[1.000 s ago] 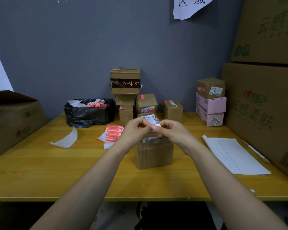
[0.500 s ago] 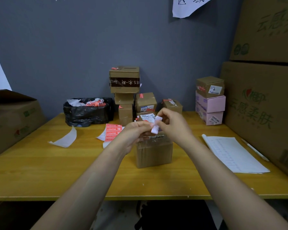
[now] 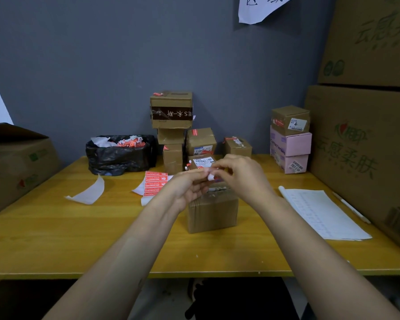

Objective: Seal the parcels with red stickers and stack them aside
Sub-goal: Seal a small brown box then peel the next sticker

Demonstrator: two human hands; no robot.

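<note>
Both hands are meeting just above a small parcel (image 3: 213,211), a squat cuboid of matte brown cardboard with crinkled tape along its top seam, which is standing near the middle of the worktop (image 3: 56,239) of smooth yellow wood grain. The left hand (image 3: 189,188) and the right hand (image 3: 240,176), fingers curled, are each pinching the same small sticker (image 3: 210,177), a curling slip showing white with a red edge. Just left of the parcel, a flat sticker sheet (image 3: 155,183) of red rectangles is lying on white backing, and a curled, translucent backing strip (image 3: 88,192) is lying further left. Behind, taped cardboard stacked parcels (image 3: 171,112) are standing against the grey wall, several bearing red stickers, beside a crumpled, glossy black bag (image 3: 120,153) holding paper scraps. To the right, a brown box is sitting on two pink boxes (image 3: 290,144), and a flat printed paper sheet (image 3: 321,213) is lying beside a thin white pen (image 3: 351,207).
</note>
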